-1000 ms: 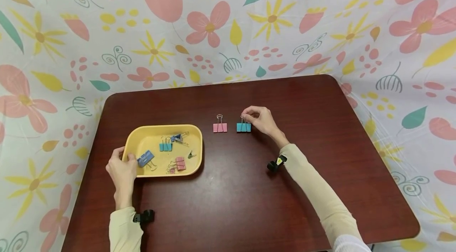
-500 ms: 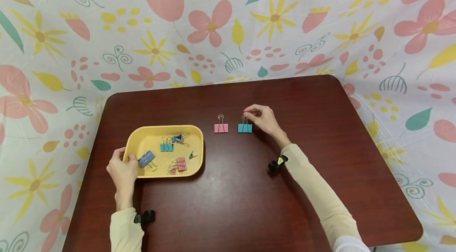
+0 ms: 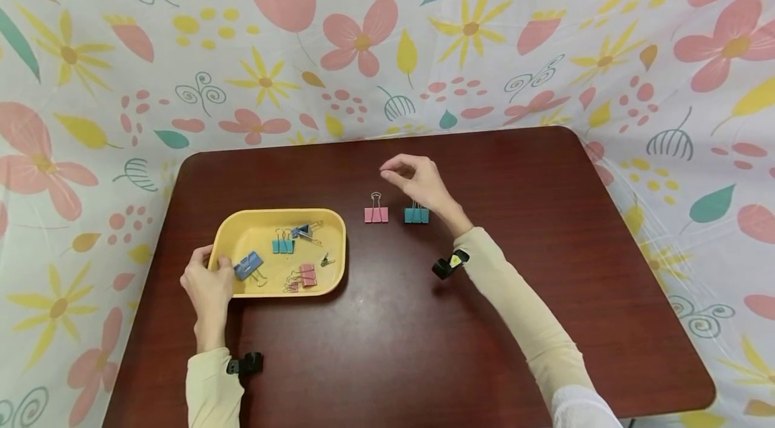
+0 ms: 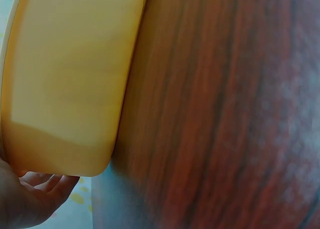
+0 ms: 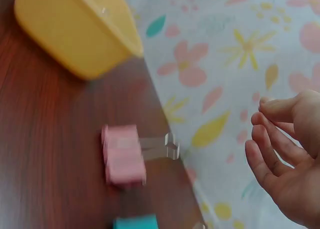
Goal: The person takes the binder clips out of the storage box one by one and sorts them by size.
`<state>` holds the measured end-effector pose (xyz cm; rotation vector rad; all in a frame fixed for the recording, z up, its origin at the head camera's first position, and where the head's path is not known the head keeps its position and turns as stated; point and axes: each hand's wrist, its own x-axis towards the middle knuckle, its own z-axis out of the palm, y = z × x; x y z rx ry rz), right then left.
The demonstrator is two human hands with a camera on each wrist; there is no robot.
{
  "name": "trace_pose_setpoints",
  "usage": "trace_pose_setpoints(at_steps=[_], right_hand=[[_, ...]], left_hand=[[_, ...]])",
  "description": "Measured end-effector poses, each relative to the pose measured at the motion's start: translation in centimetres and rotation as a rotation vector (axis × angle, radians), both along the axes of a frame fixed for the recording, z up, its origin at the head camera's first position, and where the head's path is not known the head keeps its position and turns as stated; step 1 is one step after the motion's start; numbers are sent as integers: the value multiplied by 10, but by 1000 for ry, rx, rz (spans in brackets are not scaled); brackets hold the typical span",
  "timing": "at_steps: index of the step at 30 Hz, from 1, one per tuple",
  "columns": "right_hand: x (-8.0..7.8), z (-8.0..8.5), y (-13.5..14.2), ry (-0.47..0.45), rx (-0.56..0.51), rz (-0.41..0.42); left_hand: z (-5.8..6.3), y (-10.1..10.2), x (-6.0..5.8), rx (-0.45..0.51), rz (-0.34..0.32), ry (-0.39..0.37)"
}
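We see the teal clip [image 3: 416, 216] on the table [image 3: 375, 354], a flat-faced block with thin wire handles pointing to twelve o'clock, partly hidden by the right hand [image 3: 419, 180]. At its nine o'clock, near but apart, sits the pink clip [image 3: 376, 215], its wires rising to a narrow, shiny loop. The right hand hovers at the teal clip's twelve o'clock, fingers loosely bent, thumb and forefinger nearly meeting in a narrow gap, holding nothing that we can see.

Between eight and nine o'clock from the pink clip we find the yellow tray [image 3: 257, 239], smooth-walled and round-cornered; the left hand [image 3: 208, 283] grips its rim near eight o'clock, thumb inside. Within lie more coloured clips, a blue clip [image 3: 247, 265] nearest that thumb. Around everything we notice the table's glossy, dark red wood grain, and beyond it at twelve o'clock a softly creased floral cloth [image 3: 357, 101].

Compared with half a second ago, the right hand has left the teal clip's handles and moved towards ten o'clock; we find both clips on the table and the tray in the same arrangement, with the left hand's hold unchanged
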<state>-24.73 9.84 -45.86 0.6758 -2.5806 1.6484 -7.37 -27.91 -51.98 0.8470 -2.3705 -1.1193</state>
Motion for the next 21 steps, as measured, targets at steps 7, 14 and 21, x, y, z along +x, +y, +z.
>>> trace_pose_setpoints(at_steps=[7,14,21], right_hand=[[2,9,-48,-3,-34,113],[7,7,-83,-37,-39,166],[17,5,-119,-51,-55,243]], left_hand=[[-2,-1,-3,-4,-8,10],[-3,-1,-3,-18,-8,32],[-3,0,-1,4,-2,17]])
